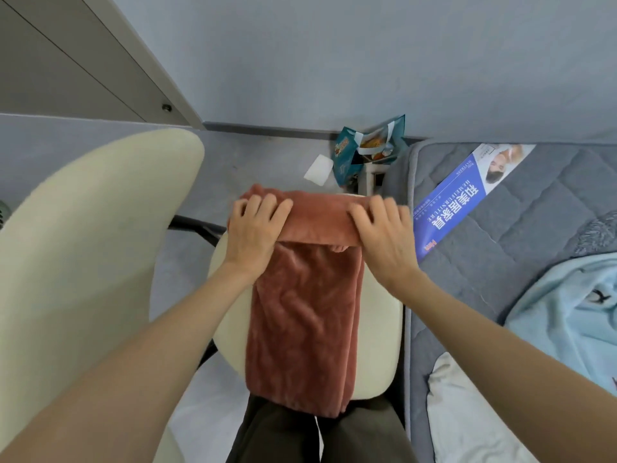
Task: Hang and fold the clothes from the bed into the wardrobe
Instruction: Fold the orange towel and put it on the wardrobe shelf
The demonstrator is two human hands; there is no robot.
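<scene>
A long rust-red plush garment (303, 322) lies lengthwise across a cream chair seat (380, 329), its near end hanging over my knees. Its far end is turned back into a thick fold (317, 218). My left hand (255, 228) grips the left end of that fold, fingers curled over its top. My right hand (384, 235) grips the right end the same way. On the right lies the bed (521, 208) with a pale blue garment (574, 315) and a white garment (467, 419) on it.
The cream chair back (83, 245) rises at the left. A white wardrobe panel (83, 61) stands at the upper left. By the wall on the grey floor sit a teal snack bag (367, 148) and a white packet (319, 170). A blue leaflet (460, 198) lies on the mattress.
</scene>
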